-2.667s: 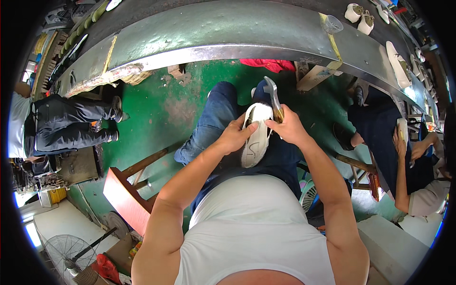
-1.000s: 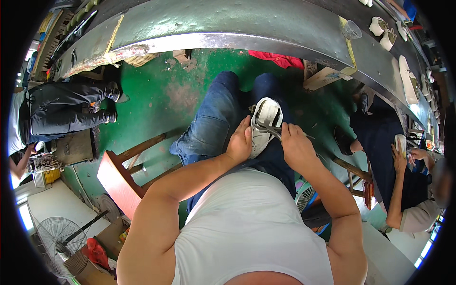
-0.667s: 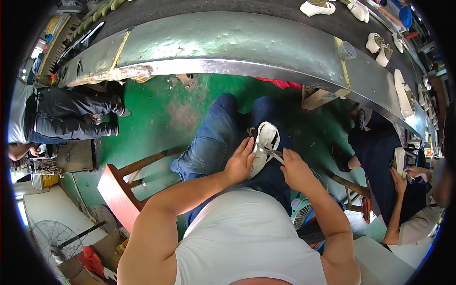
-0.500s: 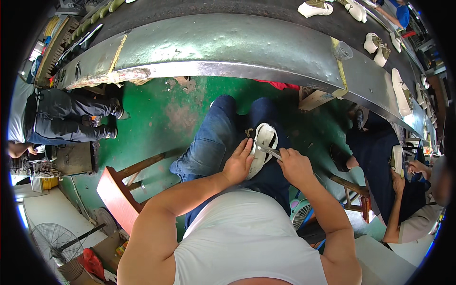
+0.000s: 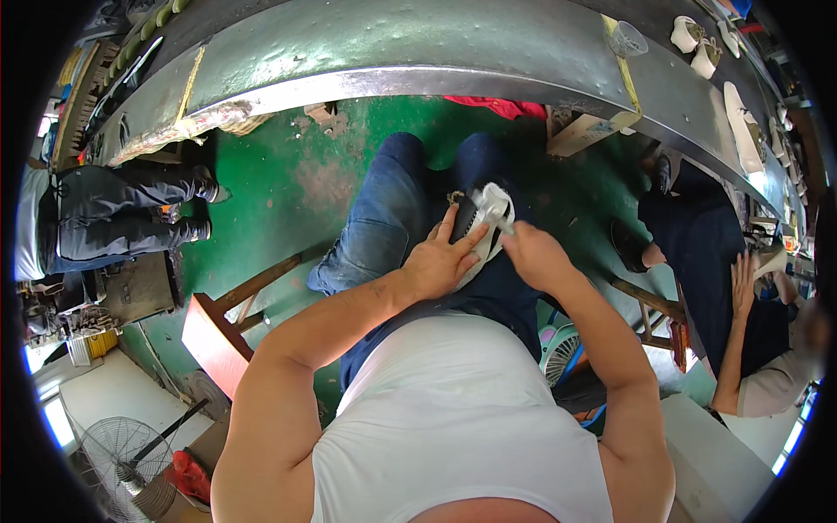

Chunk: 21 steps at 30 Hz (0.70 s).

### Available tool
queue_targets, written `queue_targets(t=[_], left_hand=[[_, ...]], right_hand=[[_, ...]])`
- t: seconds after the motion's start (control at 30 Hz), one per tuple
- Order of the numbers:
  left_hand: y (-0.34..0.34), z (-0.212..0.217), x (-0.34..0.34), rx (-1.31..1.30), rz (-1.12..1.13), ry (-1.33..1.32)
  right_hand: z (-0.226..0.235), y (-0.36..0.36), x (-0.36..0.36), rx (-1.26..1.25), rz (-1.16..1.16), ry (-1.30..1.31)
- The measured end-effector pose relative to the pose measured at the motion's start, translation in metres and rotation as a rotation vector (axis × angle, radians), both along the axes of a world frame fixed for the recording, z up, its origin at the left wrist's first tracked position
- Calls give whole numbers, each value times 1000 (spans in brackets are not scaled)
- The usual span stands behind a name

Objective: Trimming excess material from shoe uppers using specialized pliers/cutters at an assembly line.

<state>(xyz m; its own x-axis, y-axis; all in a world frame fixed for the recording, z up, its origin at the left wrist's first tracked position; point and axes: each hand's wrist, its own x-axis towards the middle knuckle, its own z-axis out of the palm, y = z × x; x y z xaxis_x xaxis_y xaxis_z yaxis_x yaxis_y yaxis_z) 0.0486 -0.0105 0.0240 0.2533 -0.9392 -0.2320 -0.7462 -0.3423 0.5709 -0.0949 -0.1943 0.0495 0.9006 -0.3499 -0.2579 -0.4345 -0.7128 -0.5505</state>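
A white shoe [image 5: 490,251] rests on my jeans-clad lap, with a dark area on its upturned face. My left hand [image 5: 438,266] grips it from the left, its fingers splayed, some pressing onto the shoe. In my closed right hand [image 5: 536,254] is a silver metal hand tool [image 5: 496,212], its head against the shoe's far end. Motion blurs the tool, so its exact kind is unclear. A small dark clump [image 5: 455,198] sits beside the shoe, near my left index fingertip.
A metal-edged bench [image 5: 392,52] crosses ahead of my knees, with white shoes [image 5: 741,131] along its right side. A clear cup [image 5: 628,39] stands on its edge. A wooden stool [image 5: 214,331] and a fan [image 5: 126,453] are at left. Co-workers sit on both sides.
The tool has swung up to the shoe's far end, with my right hand moving slightly up. My left fingers have spread wider. The whole view has tilted, shifting the bench upward.
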Motion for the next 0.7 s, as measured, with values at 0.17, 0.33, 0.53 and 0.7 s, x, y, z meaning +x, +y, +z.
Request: queue_targets(t=[0.17,0.33,0.53,0.7], left_hand=[[33,-8,-13,-92,484,486],[35,4,-6,0,414,563],[9,69,27,418,171,298],[4,128,64,-272,246,131]], right_hand=[[33,1,1,15,50,228],[7,24,-22,173,32,34],[-19,28,-64,483,-242,-93],[-48,53,-97,808,-544,-340]])
